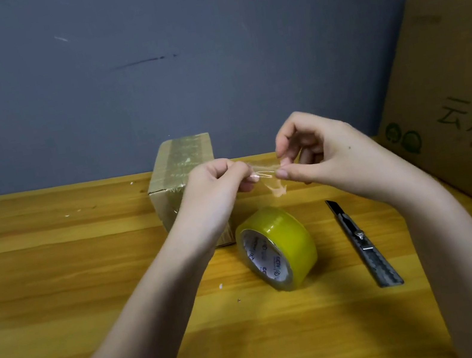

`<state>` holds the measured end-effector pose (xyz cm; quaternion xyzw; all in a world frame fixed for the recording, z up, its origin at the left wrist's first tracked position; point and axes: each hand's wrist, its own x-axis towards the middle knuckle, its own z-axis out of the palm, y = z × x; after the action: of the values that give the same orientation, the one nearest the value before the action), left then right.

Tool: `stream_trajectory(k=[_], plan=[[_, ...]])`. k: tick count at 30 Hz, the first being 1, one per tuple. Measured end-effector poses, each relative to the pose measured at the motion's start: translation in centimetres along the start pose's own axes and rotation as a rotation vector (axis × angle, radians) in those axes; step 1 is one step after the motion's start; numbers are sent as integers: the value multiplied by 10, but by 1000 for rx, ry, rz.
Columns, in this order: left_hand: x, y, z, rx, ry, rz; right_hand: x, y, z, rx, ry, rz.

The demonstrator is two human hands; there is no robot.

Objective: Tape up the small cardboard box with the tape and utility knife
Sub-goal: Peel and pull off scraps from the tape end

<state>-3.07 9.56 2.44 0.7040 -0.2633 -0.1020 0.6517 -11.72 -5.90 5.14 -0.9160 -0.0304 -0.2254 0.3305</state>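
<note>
A small cardboard box (182,169) stands at the back of the wooden table (56,273), with clear tape along its top. In front of it my left hand (213,182) and my right hand (318,151) pinch the two ends of a short, crumpled strip of clear tape (267,173) held in the air. My left forearm hides the box's lower right corner. Below the hands a roll of yellowish tape (278,247) stands on its edge on the table. A black utility knife (362,243) lies to the right of the roll, its blade end pointing away from me.
Large cardboard cartons (461,107) with green print are stacked at the table's right edge. A blue-grey wall (146,68) rises right behind the table. Small white scraps (220,285) lie on the wood.
</note>
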Motion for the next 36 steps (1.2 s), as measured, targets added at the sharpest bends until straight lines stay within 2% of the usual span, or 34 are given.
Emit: stream_trajectory(k=[4, 12, 24, 36], plan=[[1, 0, 1, 64, 28, 70, -1, -4, -1, -57, -5, 1], [3, -2, 0, 70, 25, 100, -2, -9, -2, -96, -16, 3], [1, 2, 0, -13, -31, 34, -1, -5, -1, -45, -26, 52], [0, 3, -2, -7, -27, 19, 2, -4, 8, -119, 66, 78]])
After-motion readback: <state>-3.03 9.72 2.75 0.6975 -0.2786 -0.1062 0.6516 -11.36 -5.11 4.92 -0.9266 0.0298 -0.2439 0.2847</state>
